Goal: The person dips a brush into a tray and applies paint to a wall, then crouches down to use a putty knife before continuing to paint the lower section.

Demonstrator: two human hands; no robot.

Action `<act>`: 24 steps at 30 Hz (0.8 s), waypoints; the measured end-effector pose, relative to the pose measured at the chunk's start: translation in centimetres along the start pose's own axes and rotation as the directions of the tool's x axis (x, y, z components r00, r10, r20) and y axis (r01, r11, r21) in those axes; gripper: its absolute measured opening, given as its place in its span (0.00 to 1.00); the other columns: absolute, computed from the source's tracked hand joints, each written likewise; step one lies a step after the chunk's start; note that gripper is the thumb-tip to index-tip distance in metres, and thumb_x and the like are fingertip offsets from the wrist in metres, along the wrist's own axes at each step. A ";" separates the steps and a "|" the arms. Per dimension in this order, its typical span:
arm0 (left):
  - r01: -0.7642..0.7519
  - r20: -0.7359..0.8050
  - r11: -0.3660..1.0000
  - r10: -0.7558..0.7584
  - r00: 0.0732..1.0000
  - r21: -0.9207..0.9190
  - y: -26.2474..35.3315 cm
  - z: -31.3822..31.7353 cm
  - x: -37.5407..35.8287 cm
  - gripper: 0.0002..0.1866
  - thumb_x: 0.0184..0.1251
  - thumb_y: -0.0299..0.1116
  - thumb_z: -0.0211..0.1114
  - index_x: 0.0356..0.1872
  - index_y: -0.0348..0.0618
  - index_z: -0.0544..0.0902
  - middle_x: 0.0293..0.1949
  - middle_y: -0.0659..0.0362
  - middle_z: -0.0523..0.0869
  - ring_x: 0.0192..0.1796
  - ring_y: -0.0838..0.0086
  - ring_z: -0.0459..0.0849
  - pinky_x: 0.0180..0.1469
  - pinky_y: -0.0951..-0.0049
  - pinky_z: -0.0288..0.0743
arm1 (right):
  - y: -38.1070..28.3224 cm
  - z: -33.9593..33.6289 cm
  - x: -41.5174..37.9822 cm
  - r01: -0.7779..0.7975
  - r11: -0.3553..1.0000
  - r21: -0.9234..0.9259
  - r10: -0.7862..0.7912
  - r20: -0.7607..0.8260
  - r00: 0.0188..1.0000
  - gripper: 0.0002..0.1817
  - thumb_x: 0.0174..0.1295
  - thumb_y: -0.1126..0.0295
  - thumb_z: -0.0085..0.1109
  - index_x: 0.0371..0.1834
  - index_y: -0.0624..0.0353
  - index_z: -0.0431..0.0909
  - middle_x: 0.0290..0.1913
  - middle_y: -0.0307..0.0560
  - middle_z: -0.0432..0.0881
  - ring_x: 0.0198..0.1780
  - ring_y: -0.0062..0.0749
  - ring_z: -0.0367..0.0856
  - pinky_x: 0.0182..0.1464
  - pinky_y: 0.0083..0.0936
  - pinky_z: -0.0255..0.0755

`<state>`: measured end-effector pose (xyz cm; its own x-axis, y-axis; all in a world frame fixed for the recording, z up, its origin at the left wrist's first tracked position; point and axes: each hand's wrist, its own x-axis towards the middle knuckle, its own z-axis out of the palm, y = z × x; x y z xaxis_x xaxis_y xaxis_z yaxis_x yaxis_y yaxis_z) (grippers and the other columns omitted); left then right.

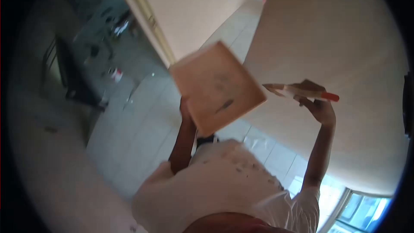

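Observation:
A square, shallow orange-brown tray (202,75) with dark smudges on its inner face is tilted in front of my body. My left hand (185,108) grips it at its left edge, the fingers partly hidden behind it. To the right, my right hand (314,97) is closed round the handle of a brush (279,88). The brush has a red-orange handle end and points left, its bristle tip close to the tray's right corner. A pale wall (336,60) stands behind the right hand.
A black chair (75,77) stands at the left. Scattered items and a small red-and-white container (115,74) lie on the tiled floor (142,121). A door frame edge (151,19) rises at the upper middle, and a window (362,211) shows at the lower right.

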<state>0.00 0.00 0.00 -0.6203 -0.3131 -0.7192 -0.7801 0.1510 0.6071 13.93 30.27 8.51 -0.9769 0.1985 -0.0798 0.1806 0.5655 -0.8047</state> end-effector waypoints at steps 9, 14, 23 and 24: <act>0.036 0.510 0.695 0.490 0.707 -0.718 -7.9 4.5 11.5 0.36 0.67 0.50 0.55 0.71 0.36 0.66 0.63 0.45 0.76 0.63 0.55 0.78 0.64 0.56 0.73 | 4.7 11.9 7.5 0.325 0.942 0.079 -0.322 0.478 0.817 0.15 0.57 0.76 0.73 0.49 0.57 0.88 0.46 0.40 0.87 0.46 0.32 0.85 0.52 0.27 0.78; -0.035 0.492 0.685 0.557 0.669 -0.728 -4.8 2.6 15.6 0.37 0.65 0.50 0.56 0.71 0.35 0.66 0.63 0.44 0.76 0.63 0.55 0.78 0.65 0.56 0.73 | 5.1 16.2 11.9 0.450 0.892 -0.031 -0.407 0.375 0.833 0.16 0.58 0.73 0.73 0.50 0.57 0.88 0.47 0.41 0.86 0.43 0.32 0.83 0.49 0.27 0.77; 0.054 0.613 0.710 0.564 0.553 -0.702 -4.4 1.5 23.0 0.39 0.66 0.52 0.55 0.73 0.38 0.64 0.64 0.44 0.75 0.64 0.50 0.77 0.66 0.51 0.72 | 8.3 13.3 10.9 0.483 0.438 0.758 -0.260 -0.408 0.875 0.25 0.61 0.68 0.70 0.59 0.66 0.75 0.45 0.47 0.84 0.42 0.33 0.85 0.40 0.31 0.81; 0.087 0.629 0.699 0.572 0.527 -0.710 -4.3 1.3 23.9 0.39 0.65 0.53 0.55 0.73 0.38 0.65 0.64 0.45 0.76 0.64 0.50 0.76 0.66 0.50 0.72 | 10.8 14.4 11.2 0.529 0.396 0.751 -0.323 -0.426 0.845 0.31 0.62 0.67 0.70 0.65 0.67 0.69 0.49 0.50 0.84 0.44 0.37 0.86 0.40 0.35 0.83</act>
<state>-11.56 -6.91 -20.27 -0.8244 0.5109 -0.2436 -0.5416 -0.5869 0.6019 3.29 27.03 -9.53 -0.8353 0.3260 0.4426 -0.5313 -0.2718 -0.8024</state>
